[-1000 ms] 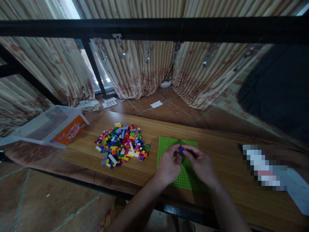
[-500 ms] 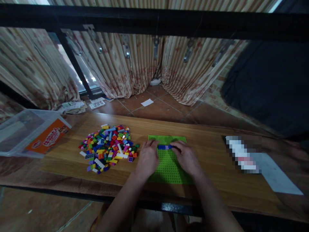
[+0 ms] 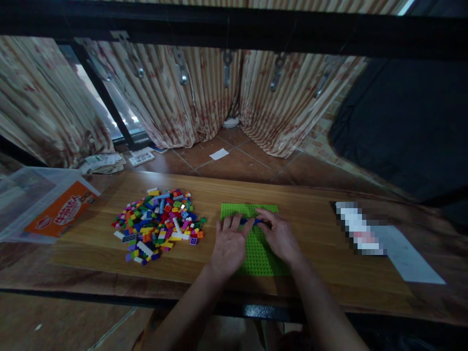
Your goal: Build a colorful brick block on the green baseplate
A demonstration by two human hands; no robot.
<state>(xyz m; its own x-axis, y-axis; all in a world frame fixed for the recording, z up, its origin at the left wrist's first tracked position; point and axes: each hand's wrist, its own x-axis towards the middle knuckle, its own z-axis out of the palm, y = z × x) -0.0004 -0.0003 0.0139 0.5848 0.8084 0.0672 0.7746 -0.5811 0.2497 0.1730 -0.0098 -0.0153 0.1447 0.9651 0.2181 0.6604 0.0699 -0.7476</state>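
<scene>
On our bench (image 3: 321, 273) we find the baseplate (image 3: 260, 258) before us. Left of it lies the brick pile (image 3: 159, 224), and farther left is the box (image 3: 60, 209). At right lies a paper sheet (image 3: 417, 256). Behind the bench hang curtains (image 3: 197, 114).

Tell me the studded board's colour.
The board is bright green, clearest in the head view.

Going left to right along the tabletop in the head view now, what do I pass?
Clear box with orange label → pile of coloured bricks → left hand → right hand → pixelated item → white sheet.
</scene>
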